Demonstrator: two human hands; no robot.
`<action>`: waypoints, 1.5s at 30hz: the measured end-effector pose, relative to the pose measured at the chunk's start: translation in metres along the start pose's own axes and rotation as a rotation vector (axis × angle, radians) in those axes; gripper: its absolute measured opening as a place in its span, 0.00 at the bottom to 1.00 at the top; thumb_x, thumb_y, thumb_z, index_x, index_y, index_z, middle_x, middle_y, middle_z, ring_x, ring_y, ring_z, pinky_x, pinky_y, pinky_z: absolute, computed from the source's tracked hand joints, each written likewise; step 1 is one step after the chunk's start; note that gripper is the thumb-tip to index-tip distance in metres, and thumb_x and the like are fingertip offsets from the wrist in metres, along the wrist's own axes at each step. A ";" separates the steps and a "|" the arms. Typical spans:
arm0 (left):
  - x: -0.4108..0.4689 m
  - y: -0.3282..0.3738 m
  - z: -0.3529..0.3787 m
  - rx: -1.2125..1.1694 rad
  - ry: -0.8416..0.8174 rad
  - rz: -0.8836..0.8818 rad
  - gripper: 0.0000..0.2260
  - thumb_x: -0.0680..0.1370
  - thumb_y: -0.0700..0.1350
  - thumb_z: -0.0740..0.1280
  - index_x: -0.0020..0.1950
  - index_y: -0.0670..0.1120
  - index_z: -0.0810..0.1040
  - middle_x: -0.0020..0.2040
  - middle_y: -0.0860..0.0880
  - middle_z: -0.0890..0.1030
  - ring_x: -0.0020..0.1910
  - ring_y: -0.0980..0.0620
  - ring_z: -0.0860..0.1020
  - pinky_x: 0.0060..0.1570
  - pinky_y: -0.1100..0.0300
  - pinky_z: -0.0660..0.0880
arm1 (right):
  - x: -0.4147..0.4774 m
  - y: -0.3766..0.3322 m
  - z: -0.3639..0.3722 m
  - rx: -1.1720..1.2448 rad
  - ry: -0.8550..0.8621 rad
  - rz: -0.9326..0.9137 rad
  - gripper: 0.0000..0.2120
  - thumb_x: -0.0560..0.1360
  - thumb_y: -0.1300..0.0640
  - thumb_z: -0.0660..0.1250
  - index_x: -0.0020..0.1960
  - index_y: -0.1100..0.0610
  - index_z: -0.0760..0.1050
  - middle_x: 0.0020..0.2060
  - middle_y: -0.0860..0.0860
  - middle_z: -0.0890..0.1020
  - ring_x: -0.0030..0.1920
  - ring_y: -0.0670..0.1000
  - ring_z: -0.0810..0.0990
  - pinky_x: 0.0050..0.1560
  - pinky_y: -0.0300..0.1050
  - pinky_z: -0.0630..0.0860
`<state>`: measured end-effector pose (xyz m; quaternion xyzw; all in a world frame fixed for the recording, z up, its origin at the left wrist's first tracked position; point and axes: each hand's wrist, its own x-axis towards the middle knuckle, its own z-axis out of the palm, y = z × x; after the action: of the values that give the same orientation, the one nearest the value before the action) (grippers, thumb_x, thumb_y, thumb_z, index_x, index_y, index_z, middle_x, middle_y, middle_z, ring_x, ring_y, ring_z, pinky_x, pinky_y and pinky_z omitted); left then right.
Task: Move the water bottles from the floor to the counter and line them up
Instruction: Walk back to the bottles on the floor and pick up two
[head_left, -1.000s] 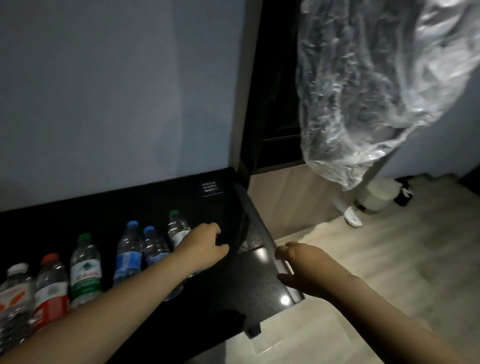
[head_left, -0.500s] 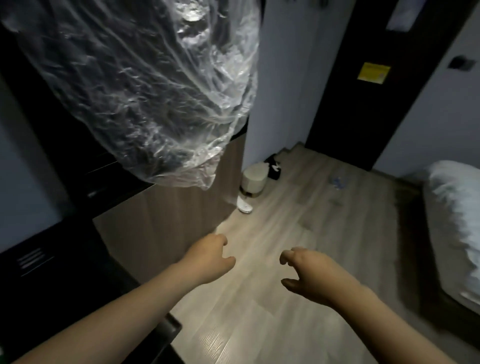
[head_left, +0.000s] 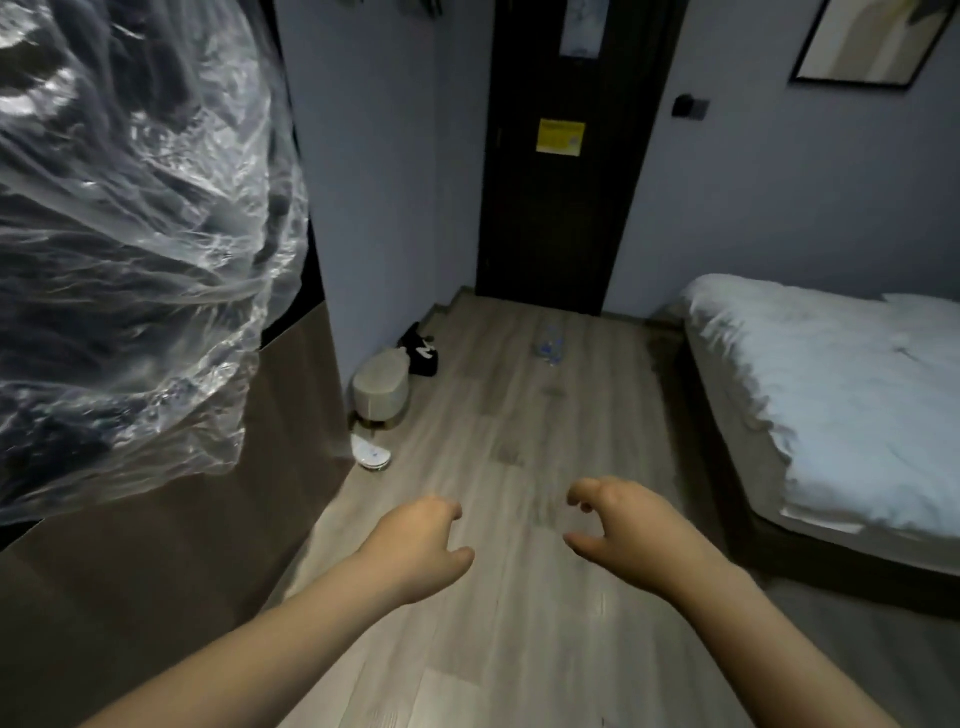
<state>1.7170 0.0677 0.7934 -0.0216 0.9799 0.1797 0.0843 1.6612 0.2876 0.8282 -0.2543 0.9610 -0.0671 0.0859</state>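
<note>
A clear water bottle with a blue label lies on the wooden floor far ahead, near the dark door. My left hand and my right hand are both stretched out in front of me above the floor. Their fingers are loosely curled and they hold nothing. The counter and the bottles lined up on it are out of view.
A bulky clear plastic bag hangs at upper left. A round cream stool, a white slipper and a black item sit by the left wall. A bed with white bedding fills the right side.
My view has swung right, from the black counter with its row of bottles to the room's floor, door and bed. Both hands stayed out in front, empty.
</note>
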 end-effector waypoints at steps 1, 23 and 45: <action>0.017 0.000 -0.004 0.003 0.001 0.016 0.23 0.76 0.55 0.63 0.68 0.46 0.70 0.65 0.48 0.74 0.64 0.49 0.73 0.59 0.59 0.70 | 0.012 0.005 -0.005 0.003 0.013 0.018 0.21 0.76 0.45 0.64 0.67 0.50 0.70 0.60 0.47 0.77 0.59 0.48 0.76 0.57 0.41 0.73; 0.383 0.010 -0.082 0.054 0.004 0.187 0.21 0.76 0.55 0.64 0.66 0.48 0.72 0.61 0.48 0.76 0.60 0.48 0.75 0.56 0.58 0.72 | 0.302 0.156 -0.083 0.092 0.180 0.228 0.20 0.75 0.45 0.65 0.65 0.50 0.71 0.58 0.47 0.77 0.57 0.46 0.76 0.55 0.38 0.73; 0.777 -0.010 -0.147 0.009 -0.063 0.144 0.18 0.76 0.53 0.65 0.62 0.46 0.74 0.60 0.46 0.76 0.60 0.48 0.75 0.58 0.59 0.71 | 0.658 0.311 -0.134 0.148 0.134 0.290 0.19 0.75 0.46 0.66 0.64 0.50 0.72 0.55 0.46 0.79 0.55 0.45 0.77 0.56 0.40 0.75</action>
<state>0.9295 -0.0029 0.7913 0.0549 0.9766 0.1813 0.1019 0.9226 0.2375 0.8189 -0.1011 0.9836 -0.1415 0.0490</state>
